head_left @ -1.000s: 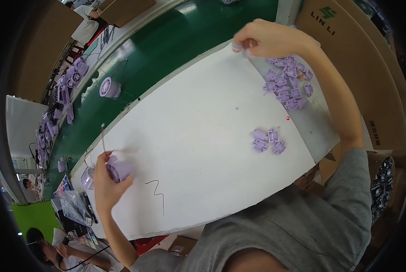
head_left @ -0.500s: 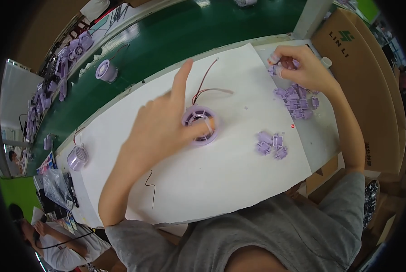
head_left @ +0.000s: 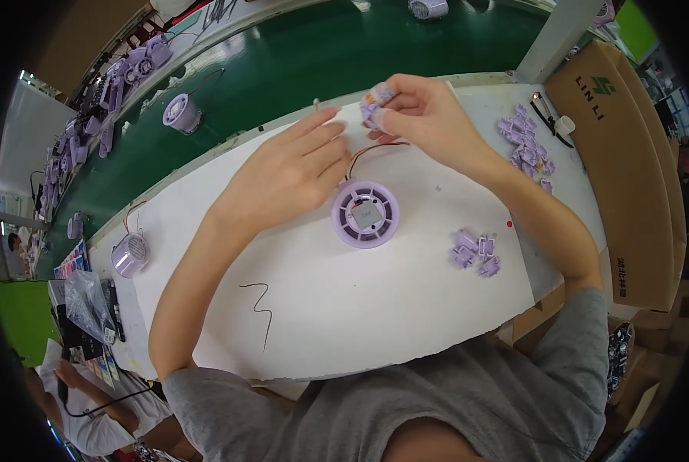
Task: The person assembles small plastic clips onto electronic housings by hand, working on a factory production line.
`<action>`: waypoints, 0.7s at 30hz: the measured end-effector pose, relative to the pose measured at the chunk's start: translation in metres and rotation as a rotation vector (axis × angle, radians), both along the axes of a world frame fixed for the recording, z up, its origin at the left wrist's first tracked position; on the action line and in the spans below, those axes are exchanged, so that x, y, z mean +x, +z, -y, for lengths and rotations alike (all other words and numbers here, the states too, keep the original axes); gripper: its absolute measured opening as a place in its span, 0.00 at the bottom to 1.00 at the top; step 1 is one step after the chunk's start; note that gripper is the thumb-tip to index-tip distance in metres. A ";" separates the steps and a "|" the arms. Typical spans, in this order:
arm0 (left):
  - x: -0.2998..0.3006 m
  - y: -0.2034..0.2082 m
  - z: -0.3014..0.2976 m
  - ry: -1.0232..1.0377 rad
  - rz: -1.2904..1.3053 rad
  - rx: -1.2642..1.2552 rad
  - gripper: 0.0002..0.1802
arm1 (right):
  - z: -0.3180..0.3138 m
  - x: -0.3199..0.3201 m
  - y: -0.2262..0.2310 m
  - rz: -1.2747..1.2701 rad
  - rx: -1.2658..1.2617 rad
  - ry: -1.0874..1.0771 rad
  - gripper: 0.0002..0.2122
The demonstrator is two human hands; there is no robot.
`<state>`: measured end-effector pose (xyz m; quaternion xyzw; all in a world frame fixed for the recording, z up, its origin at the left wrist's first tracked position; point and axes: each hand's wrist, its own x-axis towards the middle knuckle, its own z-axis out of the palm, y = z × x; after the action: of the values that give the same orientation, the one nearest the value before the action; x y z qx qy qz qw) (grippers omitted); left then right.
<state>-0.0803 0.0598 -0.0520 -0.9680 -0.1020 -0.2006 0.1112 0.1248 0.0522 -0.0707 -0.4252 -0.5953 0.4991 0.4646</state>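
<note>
A round purple fan housing [head_left: 365, 242] lies on white paper in front of me, spokes and a grey square centre facing up. Thin red and black wires [head_left: 374, 147] rise from its far side. My left hand [head_left: 287, 177] is over the wires, fingers bent and close together; a small white wire end [head_left: 316, 103] pokes out beyond it. The thumb is hidden. In a pinch, my right hand [head_left: 425, 119] holds a small purple plastic part [head_left: 371, 115] above the paper, right of the left fingertips. Its fingertips have wraps on them.
Several purple plastic pieces [head_left: 475, 252] lie at the paper's right, with a larger heap [head_left: 525, 142] beyond. A tall cardboard box [head_left: 618, 177] stands at right. Purple fan units sit at left [head_left: 130, 255] and on the green surface [head_left: 180, 114]. Another person [head_left: 98, 404] is at lower left.
My right hand has come left from the heap with a purple part. My left hand has left the fan housing's centre for its wires. The view has shifted slightly.
</note>
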 end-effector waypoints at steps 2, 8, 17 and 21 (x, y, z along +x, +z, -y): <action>-0.010 -0.001 0.008 0.061 -0.069 -0.037 0.11 | -0.004 -0.011 -0.003 0.083 -0.051 0.075 0.08; -0.026 -0.002 0.029 0.332 0.075 -0.556 0.10 | -0.009 -0.040 -0.019 0.274 -0.022 0.279 0.08; -0.002 -0.012 0.032 0.481 0.408 -0.583 0.05 | -0.022 -0.041 0.008 0.744 0.802 -0.015 0.07; 0.008 -0.015 0.032 0.413 0.387 -0.250 0.08 | -0.015 -0.043 0.009 0.281 -0.074 0.179 0.05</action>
<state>-0.0720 0.0277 -0.0668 -0.8768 -0.3398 -0.3402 0.0079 0.0816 0.0672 -0.0613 -0.4529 -0.6709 0.4957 0.3147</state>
